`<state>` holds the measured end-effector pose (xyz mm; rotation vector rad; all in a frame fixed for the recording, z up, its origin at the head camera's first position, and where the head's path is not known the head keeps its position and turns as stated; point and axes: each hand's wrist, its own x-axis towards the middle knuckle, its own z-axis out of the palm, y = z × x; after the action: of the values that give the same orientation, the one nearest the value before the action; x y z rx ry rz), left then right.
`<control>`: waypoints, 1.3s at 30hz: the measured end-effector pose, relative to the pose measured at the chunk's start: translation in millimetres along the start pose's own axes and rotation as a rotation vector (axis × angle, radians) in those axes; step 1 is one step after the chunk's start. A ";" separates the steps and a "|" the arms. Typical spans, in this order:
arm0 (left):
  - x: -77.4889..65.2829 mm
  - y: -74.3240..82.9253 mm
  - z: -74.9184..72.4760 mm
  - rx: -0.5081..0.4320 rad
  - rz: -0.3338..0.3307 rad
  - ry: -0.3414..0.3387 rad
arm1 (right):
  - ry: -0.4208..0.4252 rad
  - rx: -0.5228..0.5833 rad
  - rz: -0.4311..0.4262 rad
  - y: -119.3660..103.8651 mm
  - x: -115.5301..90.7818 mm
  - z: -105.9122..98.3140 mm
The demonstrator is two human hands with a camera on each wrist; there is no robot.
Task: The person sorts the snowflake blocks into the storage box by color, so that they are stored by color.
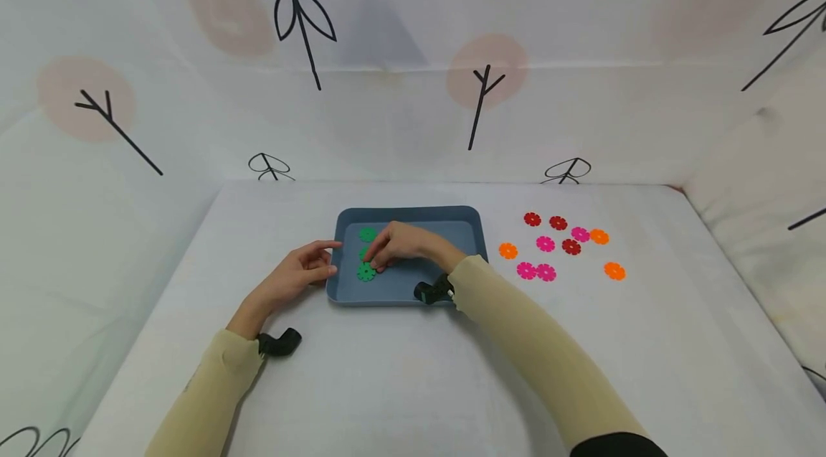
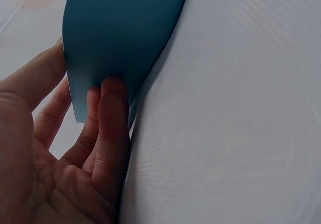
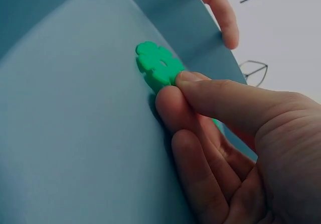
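A blue-grey tray lies on the white table. Within its left part, green flower-shaped pieces form a column: one at the back, another partly covered by fingers, and the nearest piece. My right hand reaches over the tray and pinches this nearest green flower-shaped piece by its edge between thumb and fingertip, against the tray floor. At the tray's left side, my left hand touches the outer wall with its fingertips, the fingers mostly extended.
Right of the tray lie several loose flower-shaped pieces: red, pink and orange. A patterned white cloth rises behind the table. Each wrist wears a black device, one on the left.
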<state>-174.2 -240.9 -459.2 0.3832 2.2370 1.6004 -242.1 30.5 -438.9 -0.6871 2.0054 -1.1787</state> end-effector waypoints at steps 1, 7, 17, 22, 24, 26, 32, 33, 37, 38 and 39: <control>0.1 0.0 0.1 0.000 0.003 0.000 | 0.001 0.002 0.001 -0.1 -0.3 0.0; 0.4 0.8 0.6 0.002 0.008 -0.002 | 0.007 0.010 0.010 -0.4 -0.9 0.5; -0.6 0.4 0.7 0.000 0.006 0.008 | -0.007 0.048 -0.011 1.4 -0.4 -1.0; -0.6 0.4 0.9 -0.001 0.006 0.009 | -0.037 0.042 -0.045 -0.4 -2.7 -5.7; -0.5 0.6 1.0 0.000 0.008 0.007 | -0.048 0.028 -0.054 -1.9 -4.6 -8.1; -0.3 0.6 1.0 0.002 0.011 0.007 | -0.046 0.000 -0.059 -2.9 -6.7 -11.2; -0.8 -0.1 1.3 0.005 0.017 0.007 | 0.016 -0.082 -0.062 -5.6 -19.3 -26.6; -0.9 -0.2 1.3 0.007 0.017 0.008 | 0.026 -0.079 -0.066 -6.1 -22.5 -30.1; -0.7 -1.1 0.6 0.019 0.008 0.016 | 0.074 -0.039 -0.086 -4.8 -37.6 -45.8; -0.8 -1.0 0.4 0.021 0.010 0.016 | 0.088 -0.030 -0.096 -3.5 -41.7 -50.0; -0.9 -1.1 0.4 0.022 0.007 0.020 | 0.105 -0.023 -0.103 -2.1 -45.9 -54.2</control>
<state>-173.2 -241.2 -460.3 0.3823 2.2729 1.5908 -256.3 91.2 -404.8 -0.7622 2.0952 -1.2773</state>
